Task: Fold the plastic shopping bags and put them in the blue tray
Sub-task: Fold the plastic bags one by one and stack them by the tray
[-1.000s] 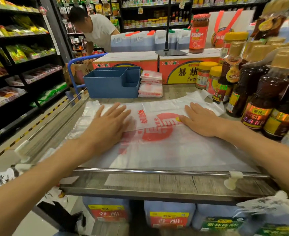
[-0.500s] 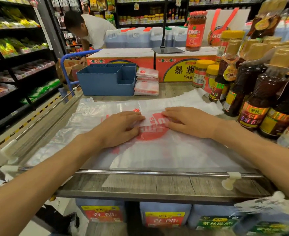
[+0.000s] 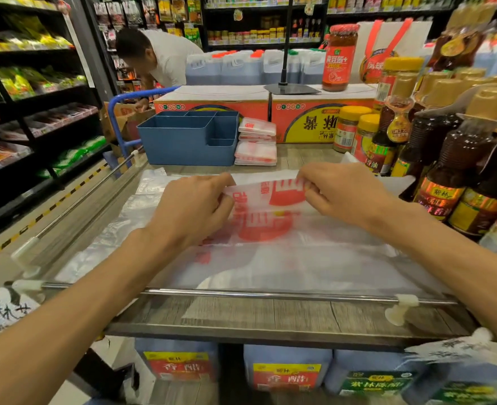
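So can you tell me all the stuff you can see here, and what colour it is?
plastic bag: one, clear with red print, flat on the shelf, far edge lifted
folded bags: small stack, white and red, right of the tray
blue tray: one, blue, back left
sauce bottles: many, dark brown, right side
jars: two, yellow lids, by the orange boxes
person: one, white shirt, bending behind
left hand: pinches the bag's edge
right hand: pinches the bag's edge
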